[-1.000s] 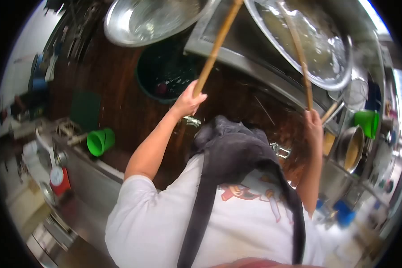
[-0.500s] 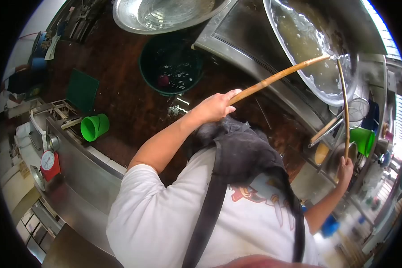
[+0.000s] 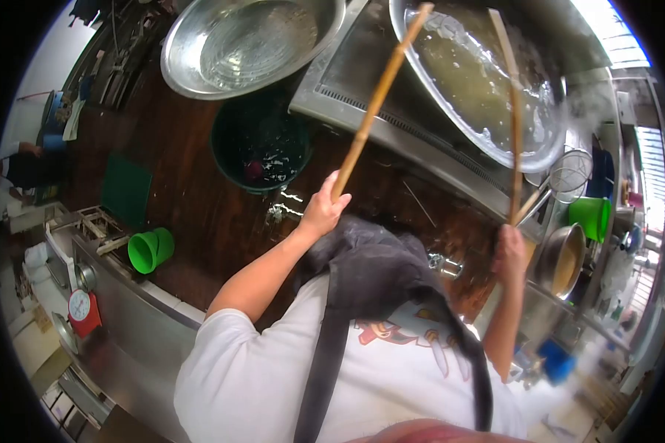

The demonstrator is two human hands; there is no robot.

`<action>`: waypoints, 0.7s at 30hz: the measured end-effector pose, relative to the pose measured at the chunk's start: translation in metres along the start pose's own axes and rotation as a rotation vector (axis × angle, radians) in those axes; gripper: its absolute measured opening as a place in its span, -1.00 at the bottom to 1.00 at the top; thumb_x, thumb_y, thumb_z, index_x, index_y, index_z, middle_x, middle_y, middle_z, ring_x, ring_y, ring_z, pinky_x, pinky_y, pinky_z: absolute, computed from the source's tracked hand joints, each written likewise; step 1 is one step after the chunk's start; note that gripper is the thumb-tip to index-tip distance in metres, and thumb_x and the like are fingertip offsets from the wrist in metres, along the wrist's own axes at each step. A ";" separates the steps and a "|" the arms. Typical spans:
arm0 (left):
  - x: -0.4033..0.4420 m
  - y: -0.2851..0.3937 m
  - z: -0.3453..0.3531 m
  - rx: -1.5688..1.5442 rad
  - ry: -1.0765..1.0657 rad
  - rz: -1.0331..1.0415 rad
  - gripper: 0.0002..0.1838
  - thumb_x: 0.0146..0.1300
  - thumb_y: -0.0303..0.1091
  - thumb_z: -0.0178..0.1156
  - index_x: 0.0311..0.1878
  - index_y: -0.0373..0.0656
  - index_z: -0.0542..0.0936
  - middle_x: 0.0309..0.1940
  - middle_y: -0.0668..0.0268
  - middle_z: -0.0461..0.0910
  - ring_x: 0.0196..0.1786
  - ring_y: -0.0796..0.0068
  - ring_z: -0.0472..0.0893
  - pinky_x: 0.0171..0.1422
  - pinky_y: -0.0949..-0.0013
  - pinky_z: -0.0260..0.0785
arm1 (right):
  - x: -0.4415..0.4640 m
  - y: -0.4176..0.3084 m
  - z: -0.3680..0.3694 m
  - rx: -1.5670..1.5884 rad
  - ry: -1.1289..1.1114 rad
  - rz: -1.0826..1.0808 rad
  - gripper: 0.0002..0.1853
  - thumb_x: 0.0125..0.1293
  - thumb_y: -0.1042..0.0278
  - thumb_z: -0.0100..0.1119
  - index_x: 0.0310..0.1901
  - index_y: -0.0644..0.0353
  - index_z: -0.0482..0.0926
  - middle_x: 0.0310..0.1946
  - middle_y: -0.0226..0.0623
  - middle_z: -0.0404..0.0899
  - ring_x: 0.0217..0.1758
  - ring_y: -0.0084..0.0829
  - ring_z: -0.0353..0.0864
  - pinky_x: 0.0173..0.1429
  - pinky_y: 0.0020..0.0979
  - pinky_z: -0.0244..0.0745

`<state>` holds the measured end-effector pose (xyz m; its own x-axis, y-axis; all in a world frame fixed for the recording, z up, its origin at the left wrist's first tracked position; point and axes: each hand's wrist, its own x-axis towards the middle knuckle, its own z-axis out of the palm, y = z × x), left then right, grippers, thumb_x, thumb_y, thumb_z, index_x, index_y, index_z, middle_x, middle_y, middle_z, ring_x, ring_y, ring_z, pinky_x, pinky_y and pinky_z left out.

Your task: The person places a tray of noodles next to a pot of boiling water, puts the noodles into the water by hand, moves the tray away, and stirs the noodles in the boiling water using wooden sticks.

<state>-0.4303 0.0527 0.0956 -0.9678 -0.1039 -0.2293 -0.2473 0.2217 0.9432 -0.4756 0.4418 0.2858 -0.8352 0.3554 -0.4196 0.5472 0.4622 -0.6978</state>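
Observation:
My left hand [image 3: 323,209] is wrapped round the lower end of a long wooden stick [image 3: 373,111]. That stick slants up and to the right, its far end in front of the left rim of a big metal pan [image 3: 450,112]. A second long wooden stick [image 3: 515,133] is gripped in my right hand [image 3: 509,255], which is slightly blurred. It stands nearly upright in the view and crosses the pan; I cannot tell whether its tip touches the cloudy, bubbling liquid [image 3: 469,74]. The two sticks are apart.
A wide metal basin [image 3: 188,70] is beside a dark green tub [image 3: 220,151] of water. A wire strainer [image 3: 571,176], a green bucket [image 3: 591,218] and a metal bowl [image 3: 550,258] lie right. More green buckets [image 3: 144,255] and a red scale [image 3: 85,317] are left. Steam rises behind the pan.
The stick tips, close together over the pan before, are now spread apart. My right hand has come inward and up, and the left stick has swung steeper. The whole view has shifted too.

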 end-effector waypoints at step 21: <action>0.089 -0.158 0.011 -0.343 0.299 -0.282 -0.59 0.49 -0.02 0.16 0.03 -0.18 0.72 -0.13 0.15 0.76 -0.12 0.37 0.72 -0.04 0.31 0.56 | 0.107 0.058 0.389 -0.190 -0.262 -0.239 -0.07 0.22 -0.10 0.46 0.30 0.42 0.13 -0.21 0.17 0.63 -0.16 0.01 0.71 -0.02 -0.08 0.60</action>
<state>-0.4783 0.0192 -0.0768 -0.7980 -0.3968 -0.4536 -0.4174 -0.1790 0.8909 -0.5546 0.1904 -0.0254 -0.9122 0.0121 -0.4096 0.3158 0.6578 -0.6838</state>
